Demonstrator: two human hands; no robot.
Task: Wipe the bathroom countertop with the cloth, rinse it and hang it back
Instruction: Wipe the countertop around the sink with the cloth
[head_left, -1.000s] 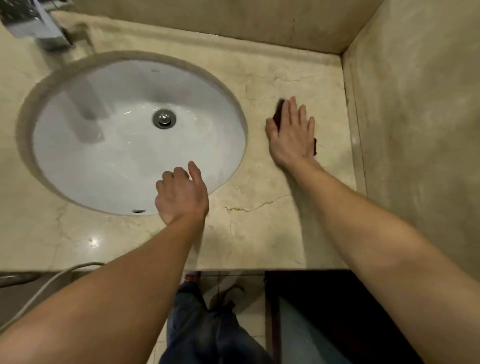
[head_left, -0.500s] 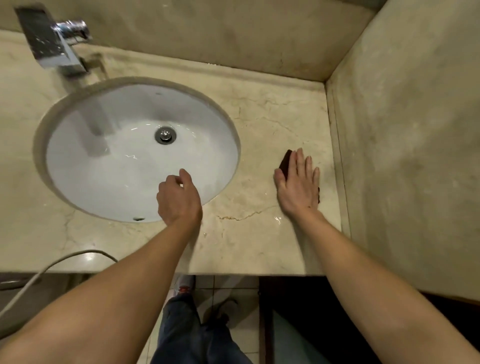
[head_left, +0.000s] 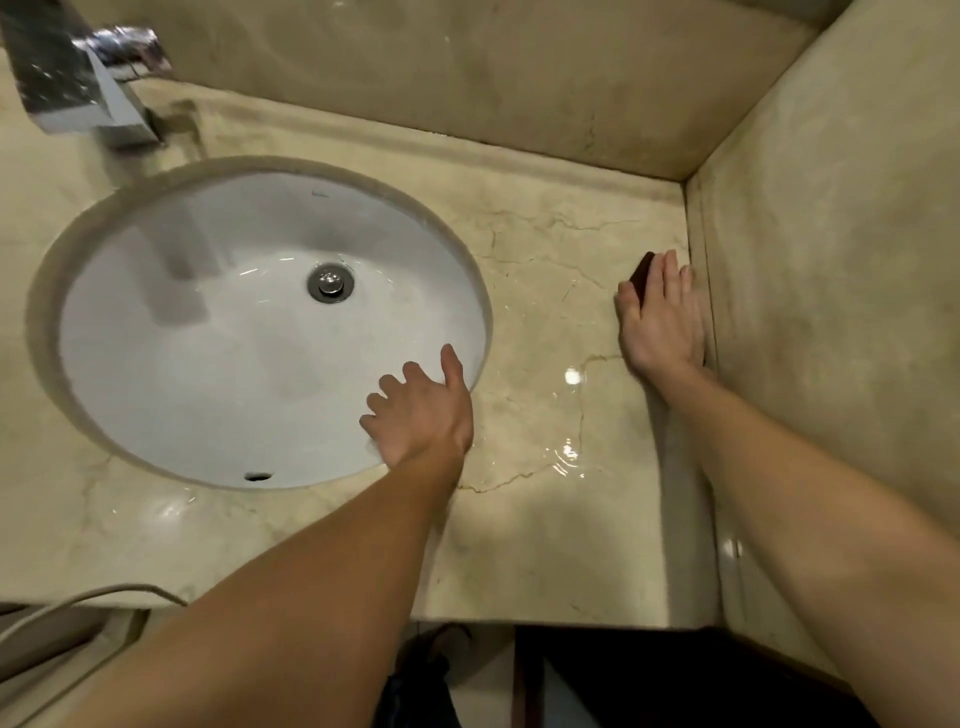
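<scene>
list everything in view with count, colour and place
countertop: 1, beige veined marble, spans the view
sink: 1, white oval, set into the countertop, left
drain: 1, chrome, sink centre
faucet: 1, chrome, top left behind the sink
walls: 2, beige, behind and right of the countertop
water film: 1 patch, clear, on the countertop between the hands
cord: 1, pale grey, lower left at the counter edge
cloth: 1, dark reddish, mostly hidden under the right hand by the right wall
trousers: 1 pair, dark, below the counter edge
left hand grip: 1, bare, loose fingers, over the sink's near right rim
right hand grip: 1, bare, pressed flat on the cloth
</scene>
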